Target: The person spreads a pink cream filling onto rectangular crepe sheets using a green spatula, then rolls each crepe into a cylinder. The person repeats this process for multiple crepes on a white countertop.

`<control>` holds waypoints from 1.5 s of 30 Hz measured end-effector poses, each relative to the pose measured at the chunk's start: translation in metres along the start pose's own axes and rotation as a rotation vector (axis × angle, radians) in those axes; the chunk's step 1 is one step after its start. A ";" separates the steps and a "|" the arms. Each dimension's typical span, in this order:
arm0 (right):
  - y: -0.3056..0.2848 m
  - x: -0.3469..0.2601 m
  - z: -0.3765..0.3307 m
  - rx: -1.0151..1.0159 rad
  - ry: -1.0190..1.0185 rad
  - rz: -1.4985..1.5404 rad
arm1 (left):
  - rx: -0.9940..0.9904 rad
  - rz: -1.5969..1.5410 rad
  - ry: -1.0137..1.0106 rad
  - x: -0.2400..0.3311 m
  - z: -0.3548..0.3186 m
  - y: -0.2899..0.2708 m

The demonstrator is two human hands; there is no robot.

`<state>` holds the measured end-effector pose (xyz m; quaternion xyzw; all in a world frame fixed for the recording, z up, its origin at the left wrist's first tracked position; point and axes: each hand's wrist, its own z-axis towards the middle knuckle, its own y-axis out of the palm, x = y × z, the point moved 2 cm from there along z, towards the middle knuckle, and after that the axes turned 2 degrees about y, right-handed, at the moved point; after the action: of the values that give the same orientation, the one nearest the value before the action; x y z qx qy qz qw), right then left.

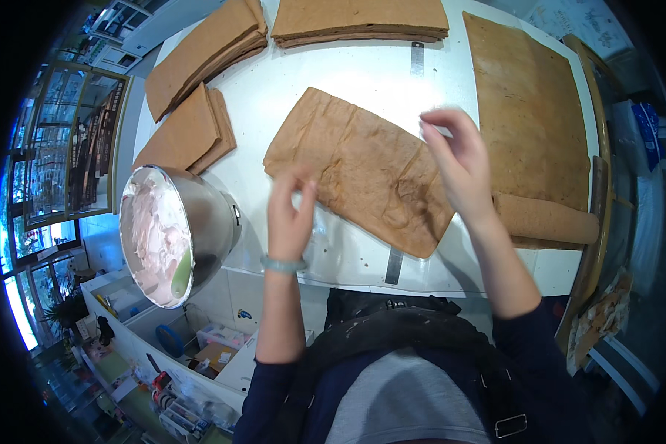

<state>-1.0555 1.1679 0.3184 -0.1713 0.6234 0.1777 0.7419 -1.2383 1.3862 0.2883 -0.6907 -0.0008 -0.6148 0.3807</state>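
Note:
A wrinkled brown sponge cake sheet (355, 163) lies at an angle on the white table, its surface creased, with a darker patch at its near right. My left hand (288, 218), with a pale bangle on the wrist, hovers at the sheet's left near edge. Thumb and fingers are apart there, the fingertips smeared by motion, and I see nothing between them. At the sheet's right end is my right hand (462, 163), raised above it with bent fingers. A small gap shows between its thumb and fingertips, and it holds nothing visible. Part of a metal ruler (394, 268) sticks out beneath the sheet.
A metal bowl (207, 229) of pale pink cream (152, 222) with a green spatula (180, 275) stands at the left. Stacked cake sheets (359, 18) line the far side, more (181, 137) the left. At the right lies a large sheet (533, 111) with a rolled near end (547, 220).

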 end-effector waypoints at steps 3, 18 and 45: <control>-0.010 0.035 -0.118 0.356 0.287 -0.116 | 0.416 0.830 0.396 -0.045 0.071 -0.004; 0.000 0.076 -0.113 0.383 0.228 -0.098 | -0.279 -0.157 -0.150 -0.068 0.109 -0.022; 0.218 -0.169 -0.096 -0.712 -0.670 -0.780 | -0.006 -0.104 0.221 -0.060 -0.182 -0.106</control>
<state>-1.2693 1.3055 0.4622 -0.5582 0.1511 0.1346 0.8046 -1.4573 1.3935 0.2845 -0.6188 0.0074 -0.7061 0.3441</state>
